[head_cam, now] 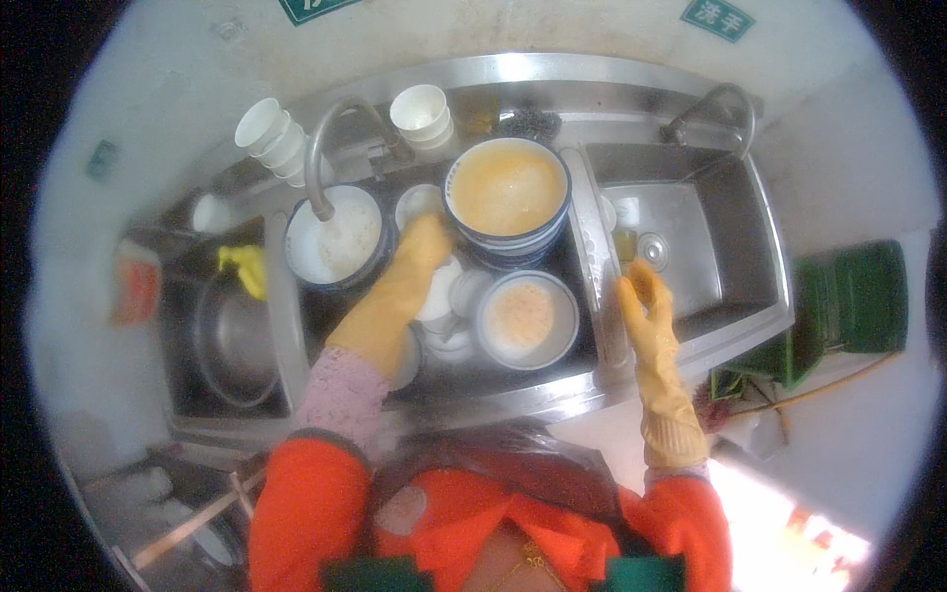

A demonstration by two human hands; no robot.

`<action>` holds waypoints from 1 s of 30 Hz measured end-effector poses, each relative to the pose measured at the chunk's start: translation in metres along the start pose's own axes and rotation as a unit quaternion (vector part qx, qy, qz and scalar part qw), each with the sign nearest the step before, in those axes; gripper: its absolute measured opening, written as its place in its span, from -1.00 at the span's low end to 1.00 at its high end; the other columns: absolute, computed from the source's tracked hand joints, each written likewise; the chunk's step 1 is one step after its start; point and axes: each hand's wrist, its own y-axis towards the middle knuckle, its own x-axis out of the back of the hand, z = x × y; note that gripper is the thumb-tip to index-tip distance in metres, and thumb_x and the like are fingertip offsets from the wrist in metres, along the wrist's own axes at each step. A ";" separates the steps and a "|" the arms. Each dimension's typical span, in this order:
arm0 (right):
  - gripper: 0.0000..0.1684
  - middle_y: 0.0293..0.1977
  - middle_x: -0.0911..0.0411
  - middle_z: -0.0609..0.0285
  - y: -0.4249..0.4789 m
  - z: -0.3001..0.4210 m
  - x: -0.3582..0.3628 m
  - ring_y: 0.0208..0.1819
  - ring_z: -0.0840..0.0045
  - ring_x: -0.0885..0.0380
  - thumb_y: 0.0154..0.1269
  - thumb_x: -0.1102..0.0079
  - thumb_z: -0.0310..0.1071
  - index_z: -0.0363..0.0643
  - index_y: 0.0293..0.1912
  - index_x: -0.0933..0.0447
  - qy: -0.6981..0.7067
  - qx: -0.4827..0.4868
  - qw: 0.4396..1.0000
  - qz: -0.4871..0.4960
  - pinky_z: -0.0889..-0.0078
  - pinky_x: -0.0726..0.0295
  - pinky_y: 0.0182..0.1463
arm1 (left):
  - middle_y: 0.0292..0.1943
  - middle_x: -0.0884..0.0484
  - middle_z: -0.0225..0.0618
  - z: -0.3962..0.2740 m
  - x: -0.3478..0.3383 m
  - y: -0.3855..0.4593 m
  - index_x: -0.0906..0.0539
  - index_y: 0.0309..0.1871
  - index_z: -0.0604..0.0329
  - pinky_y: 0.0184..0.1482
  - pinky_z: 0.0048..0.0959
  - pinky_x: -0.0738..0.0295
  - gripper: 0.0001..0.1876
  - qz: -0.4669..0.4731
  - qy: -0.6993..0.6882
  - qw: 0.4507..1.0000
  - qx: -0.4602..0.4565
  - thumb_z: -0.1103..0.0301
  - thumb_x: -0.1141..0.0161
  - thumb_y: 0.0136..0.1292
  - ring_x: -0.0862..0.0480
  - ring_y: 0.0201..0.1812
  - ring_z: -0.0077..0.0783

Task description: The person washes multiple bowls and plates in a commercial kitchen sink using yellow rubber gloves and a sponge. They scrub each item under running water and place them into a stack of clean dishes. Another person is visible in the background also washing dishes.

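Note:
My left hand (414, 270), in a yellow rubber glove, reaches into the middle sink (348, 333). Its blurred fingertips meet the near rim of a small white cup (418, 200); whether they grip it is unclear. Left of that hand, a blue-rimmed bowl (334, 237) with foamy water sits under the curved faucet (318, 163). To its right stands a stack of blue-rimmed bowls (510, 189), the top one holding cloudy orange liquid. Nearer me is another bowl (527, 318) with pale foam, beside several white cups (442, 292). My gloved right hand (651, 311) hovers by the right sink's edge, fingers apart, with nothing visible between them.
Stacked white cups (270, 137) and more cups (422, 115) stand on the back ledge near a dark scrubber (531, 124). The right sink (710, 244) has its own faucet (740, 111). A yellow cloth or glove (248, 270) hangs at the left sink (240, 340). Green bins (862, 296) stand right.

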 end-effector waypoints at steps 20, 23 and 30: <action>-0.44 0.15 -0.54 0.06 -0.020 0.047 -0.213 0.17 0.43 -0.50 0.28 -0.10 -0.47 -0.29 0.29 -0.42 0.301 -0.257 0.838 0.377 0.35 -0.47 0.22 | -0.01 -0.67 -0.11 0.060 0.100 -0.156 -0.64 0.12 0.14 0.02 -0.16 -0.55 -0.36 -0.100 -0.160 0.887 -0.422 0.42 -0.44 -0.19 -0.66 -0.03 0.01; -0.37 0.20 -0.52 0.03 -0.042 0.067 -0.222 0.26 0.38 -0.45 0.23 -0.07 -0.53 -0.25 0.33 -0.38 0.292 -0.219 0.858 0.362 0.23 -0.39 0.35 | 0.11 -0.61 -0.10 0.039 0.122 -0.153 -0.55 0.20 0.18 0.05 -0.13 -0.55 -0.35 -0.090 0.006 0.896 -0.435 0.40 -0.41 -0.08 -0.64 0.05 0.04; -0.42 0.23 -0.47 -0.06 -0.048 0.110 -0.227 0.22 0.29 -0.48 0.17 -0.08 -0.62 -0.22 0.23 -0.49 0.296 -0.096 0.921 0.233 0.25 -0.50 0.25 | -0.18 -0.75 -0.04 0.060 0.080 -0.099 -0.72 -0.05 0.10 -0.06 -0.15 -0.63 -0.78 -0.107 -0.189 0.942 -0.256 0.32 -0.28 0.26 -0.74 -0.12 0.05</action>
